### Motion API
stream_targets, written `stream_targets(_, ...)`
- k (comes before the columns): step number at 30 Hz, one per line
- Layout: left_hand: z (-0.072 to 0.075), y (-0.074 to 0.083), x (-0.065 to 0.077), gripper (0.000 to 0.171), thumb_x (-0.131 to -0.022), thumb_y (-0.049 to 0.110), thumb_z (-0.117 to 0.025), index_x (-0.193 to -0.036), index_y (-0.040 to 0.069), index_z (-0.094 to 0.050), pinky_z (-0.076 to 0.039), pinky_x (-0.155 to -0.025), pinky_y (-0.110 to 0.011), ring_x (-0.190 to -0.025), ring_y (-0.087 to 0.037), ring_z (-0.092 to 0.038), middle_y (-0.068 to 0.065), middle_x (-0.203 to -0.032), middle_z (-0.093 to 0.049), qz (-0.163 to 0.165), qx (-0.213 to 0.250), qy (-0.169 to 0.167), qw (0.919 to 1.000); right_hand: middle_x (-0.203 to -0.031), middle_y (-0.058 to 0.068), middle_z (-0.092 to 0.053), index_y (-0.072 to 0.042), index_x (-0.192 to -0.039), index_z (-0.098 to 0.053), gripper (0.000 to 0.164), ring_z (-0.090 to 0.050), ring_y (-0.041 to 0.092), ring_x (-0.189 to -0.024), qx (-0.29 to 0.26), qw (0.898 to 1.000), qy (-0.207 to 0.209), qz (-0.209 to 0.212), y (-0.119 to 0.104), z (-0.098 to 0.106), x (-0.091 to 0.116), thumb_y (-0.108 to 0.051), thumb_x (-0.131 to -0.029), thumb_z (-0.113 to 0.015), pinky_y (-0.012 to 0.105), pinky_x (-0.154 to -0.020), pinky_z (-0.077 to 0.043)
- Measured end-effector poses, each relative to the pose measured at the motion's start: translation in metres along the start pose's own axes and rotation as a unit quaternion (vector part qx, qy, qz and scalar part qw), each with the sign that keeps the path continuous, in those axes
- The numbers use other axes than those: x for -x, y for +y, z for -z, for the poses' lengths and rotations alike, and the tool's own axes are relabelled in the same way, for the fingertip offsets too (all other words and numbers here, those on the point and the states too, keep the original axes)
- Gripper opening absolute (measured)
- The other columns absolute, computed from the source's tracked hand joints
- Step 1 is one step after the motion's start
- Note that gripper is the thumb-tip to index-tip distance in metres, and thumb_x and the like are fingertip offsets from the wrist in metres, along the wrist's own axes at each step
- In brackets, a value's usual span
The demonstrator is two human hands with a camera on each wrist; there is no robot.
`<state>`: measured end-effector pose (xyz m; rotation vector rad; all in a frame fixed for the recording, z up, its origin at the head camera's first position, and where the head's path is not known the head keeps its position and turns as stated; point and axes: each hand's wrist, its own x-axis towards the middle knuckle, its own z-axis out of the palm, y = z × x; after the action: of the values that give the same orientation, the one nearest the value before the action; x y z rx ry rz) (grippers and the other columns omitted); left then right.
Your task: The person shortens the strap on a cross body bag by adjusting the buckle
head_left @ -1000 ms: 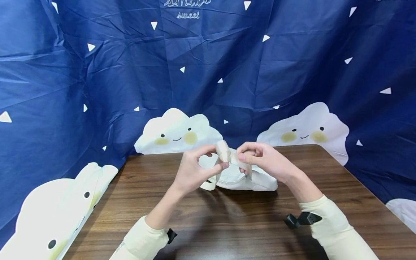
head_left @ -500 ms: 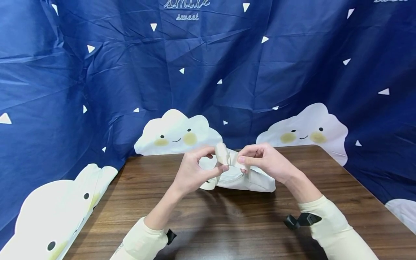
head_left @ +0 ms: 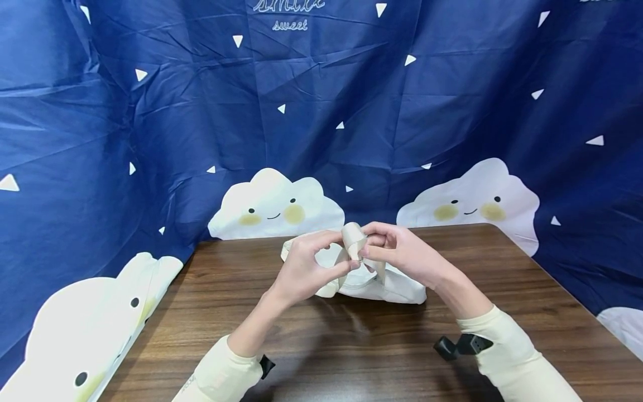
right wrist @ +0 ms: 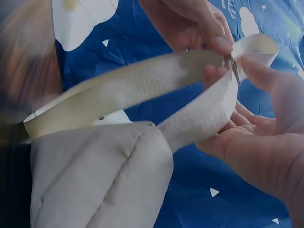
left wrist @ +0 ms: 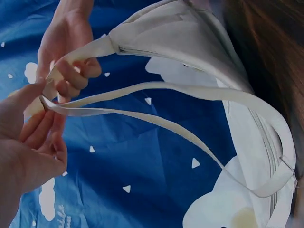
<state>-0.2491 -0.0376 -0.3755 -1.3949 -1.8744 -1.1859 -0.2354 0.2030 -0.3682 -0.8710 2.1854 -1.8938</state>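
Observation:
A white sling bag [head_left: 404, 287] rests on the wooden table, its cream strap [right wrist: 137, 78] raised off it. My left hand [head_left: 301, 271] pinches the strap between thumb and fingers beside a thin metal slider [right wrist: 231, 69]. Right at that slider, my right hand [head_left: 412, 251] pinches the strap close to the bag's end, thumb near the left fingertips. A short strap loop [head_left: 354, 237] stands up between both hands. In the left wrist view, two strap lengths [left wrist: 209, 92] run from the fingers back toward the bag's far side. Fingers partly hide the slider.
The brown wooden table [head_left: 226, 301] lies beneath the bag and both arms. Behind it hangs a blue curtain [head_left: 311, 139] printed with clouds and triangles. A black wrist camera [head_left: 447, 347] is strapped over the right sleeve.
My right hand has shifted left, up to my left hand, which has moved slightly right. The raised strap loop has turned and shows its opening. A part of the strap appears left of my left hand.

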Motion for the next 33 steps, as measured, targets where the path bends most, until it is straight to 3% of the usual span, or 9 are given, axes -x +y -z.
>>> stream_targets(7, -0.004, -0.004, 0.001, 0.033, -0.084, 0.010, -0.086, -0.111, 0.008, -0.069, -0.049, -0.090, -0.023, -0.097, -0.010, -0.064, 0.001, -0.101, -0.069, -0.023, -0.061, -0.046, 0.9968, -0.092, 0.013, -0.071, -0.001, -0.116, -0.064, 0.029, -0.062, 0.018, -0.078, -0.002, 0.998, 0.061, 0.003, -0.001, -0.002, 0.002, -0.011, -0.091, -0.077, 0.027, -0.067, -0.050)
stream_targets(15, 0.004, -0.005, 0.000, 0.038, -0.083, 0.005, -0.086, -0.117, 0.005, -0.069, -0.051, -0.086, -0.024, -0.091, -0.013, -0.065, -0.001, -0.099, -0.070, -0.025, -0.097, -0.056, 0.9934, -0.087, 0.010, -0.070, 0.003, -0.112, -0.064, 0.023, -0.059, 0.017, -0.076, -0.031, 0.996, 0.079, 0.027, -0.007, 0.005, 0.003, -0.007, -0.094, -0.074, 0.029, -0.067, -0.049)
stream_targets(21, 0.010, -0.012, 0.002, 0.038, -0.081, 0.004, -0.087, -0.116, 0.003, -0.072, -0.052, -0.082, -0.024, -0.086, -0.015, -0.065, -0.002, -0.097, -0.071, -0.017, -0.123, -0.075, 0.9894, -0.092, 0.009, -0.070, 0.004, -0.114, -0.063, 0.021, -0.062, 0.015, -0.077, -0.090, 0.990, 0.094, 0.047, -0.013, 0.017, 0.009, 0.000, -0.094, -0.071, 0.026, -0.068, -0.053)
stream_targets(27, 0.025, -0.023, 0.003, 0.037, -0.081, 0.001, -0.086, -0.116, 0.003, -0.073, -0.054, -0.081, -0.029, -0.087, -0.016, -0.067, -0.004, -0.102, -0.073, 0.004, -0.130, -0.109, 0.9855, -0.094, 0.010, -0.070, 0.006, -0.116, -0.061, 0.024, -0.065, 0.016, -0.082, -0.131, 0.982, 0.122, 0.056, -0.018, 0.031, 0.015, 0.004, -0.093, -0.071, 0.025, -0.070, -0.055)
stream_targets(33, 0.049, -0.029, 0.003, 0.033, -0.080, -0.001, -0.086, -0.111, 0.004, -0.075, -0.055, -0.083, -0.034, -0.086, -0.016, -0.069, -0.002, -0.099, -0.074, 0.027, -0.131, -0.134, 0.9819, -0.093, 0.009, -0.070, 0.012, -0.118, -0.057, 0.027, -0.064, 0.015, -0.081, -0.144, 0.979, 0.118, 0.084, -0.020, 0.039, 0.017, 0.008, -0.094, -0.067, 0.023, -0.070, -0.054)
